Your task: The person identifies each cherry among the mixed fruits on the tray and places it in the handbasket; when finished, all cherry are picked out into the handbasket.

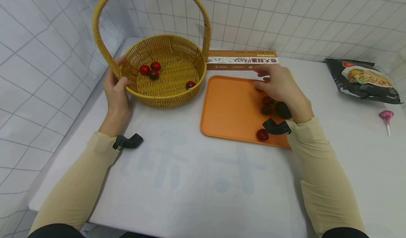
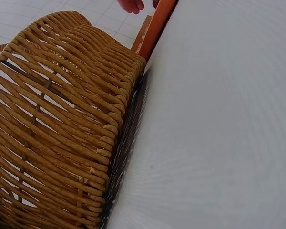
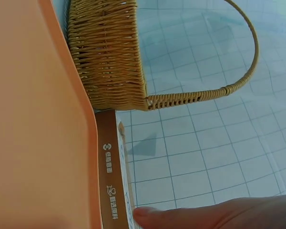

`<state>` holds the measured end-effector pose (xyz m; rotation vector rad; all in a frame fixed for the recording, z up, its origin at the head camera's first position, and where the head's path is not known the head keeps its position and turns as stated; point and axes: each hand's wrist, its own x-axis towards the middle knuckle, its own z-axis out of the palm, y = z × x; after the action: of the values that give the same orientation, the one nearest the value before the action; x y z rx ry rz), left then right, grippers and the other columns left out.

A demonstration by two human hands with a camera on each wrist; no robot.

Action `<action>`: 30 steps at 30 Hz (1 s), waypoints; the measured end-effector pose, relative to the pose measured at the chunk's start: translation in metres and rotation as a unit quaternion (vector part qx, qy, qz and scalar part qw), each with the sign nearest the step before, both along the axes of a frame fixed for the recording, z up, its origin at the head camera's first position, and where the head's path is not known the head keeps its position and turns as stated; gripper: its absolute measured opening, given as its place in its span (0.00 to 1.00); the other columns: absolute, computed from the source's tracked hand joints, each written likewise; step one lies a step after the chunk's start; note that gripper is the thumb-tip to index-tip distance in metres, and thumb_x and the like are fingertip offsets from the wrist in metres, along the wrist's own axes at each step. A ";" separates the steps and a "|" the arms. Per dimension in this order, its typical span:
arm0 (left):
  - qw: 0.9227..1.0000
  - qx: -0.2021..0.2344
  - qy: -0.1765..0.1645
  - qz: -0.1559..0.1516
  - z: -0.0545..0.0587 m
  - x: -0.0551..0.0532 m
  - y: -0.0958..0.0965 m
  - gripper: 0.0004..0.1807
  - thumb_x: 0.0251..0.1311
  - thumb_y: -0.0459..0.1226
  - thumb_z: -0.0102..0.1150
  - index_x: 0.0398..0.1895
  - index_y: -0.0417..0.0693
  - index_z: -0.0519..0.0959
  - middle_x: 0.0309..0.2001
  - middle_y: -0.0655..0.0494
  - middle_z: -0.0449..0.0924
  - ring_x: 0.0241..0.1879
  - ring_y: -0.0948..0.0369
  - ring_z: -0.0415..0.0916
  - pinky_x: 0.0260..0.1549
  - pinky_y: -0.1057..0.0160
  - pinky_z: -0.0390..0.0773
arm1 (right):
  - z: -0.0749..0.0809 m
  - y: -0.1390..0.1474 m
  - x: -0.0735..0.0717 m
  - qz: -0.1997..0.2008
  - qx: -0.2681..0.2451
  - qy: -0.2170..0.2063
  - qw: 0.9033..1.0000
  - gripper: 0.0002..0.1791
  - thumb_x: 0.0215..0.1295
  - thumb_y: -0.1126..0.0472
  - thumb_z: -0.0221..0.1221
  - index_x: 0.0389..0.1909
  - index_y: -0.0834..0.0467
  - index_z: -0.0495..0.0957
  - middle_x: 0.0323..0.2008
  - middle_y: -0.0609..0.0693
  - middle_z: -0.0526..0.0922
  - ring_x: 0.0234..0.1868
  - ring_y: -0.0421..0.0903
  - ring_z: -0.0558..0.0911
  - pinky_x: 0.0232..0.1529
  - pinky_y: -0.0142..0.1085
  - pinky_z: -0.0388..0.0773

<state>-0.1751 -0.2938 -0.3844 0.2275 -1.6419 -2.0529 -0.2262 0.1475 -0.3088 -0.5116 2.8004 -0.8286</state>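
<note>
My left hand (image 1: 117, 90) grips the near-left rim of a yellow wicker basket (image 1: 163, 102), thumb on the inner side and fingers behind. Several small, glossy, round red fruits (image 1: 153, 75) lie in the basket, most grouped to the left. Above the right part of an orange tray (image 1: 228, 111) hovers my right hand (image 1: 279, 83), its fingers pointing left with a gap between thumb and forefinger. Something dark red shows through that gap, seemingly below the hand. Beneath the wrist are more red fruits (image 1: 262, 135) and a dark green rounded item (image 1: 283, 110), partly hidden.
A brown pasta box (image 1: 241, 66) lies behind the tray, against the tiled-pattern backdrop. Off to the right are a black noodle packet (image 1: 364, 79) and a pink lollipop (image 1: 386, 115). The basket's tall handle (image 1: 206, 23) arches upward. White table surface (image 1: 190, 185) spreads in front.
</note>
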 end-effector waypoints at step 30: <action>1.000 0.010 -0.006 -0.006 -0.001 -0.003 0.000 0.40 0.49 0.22 0.43 0.67 0.52 0.81 0.71 0.57 0.75 0.65 0.58 0.68 0.56 0.69 0.68 | -0.015 -0.008 0.005 -0.026 0.075 0.035 0.996 0.19 0.67 0.71 0.61 0.57 0.73 0.82 0.51 0.71 0.86 0.53 0.66 0.81 0.58 0.57 0.78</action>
<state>-0.1778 -0.2934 -0.3851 0.2371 -1.6340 -2.0810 -0.2216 0.1393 -0.3235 -0.4536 2.9231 -0.6139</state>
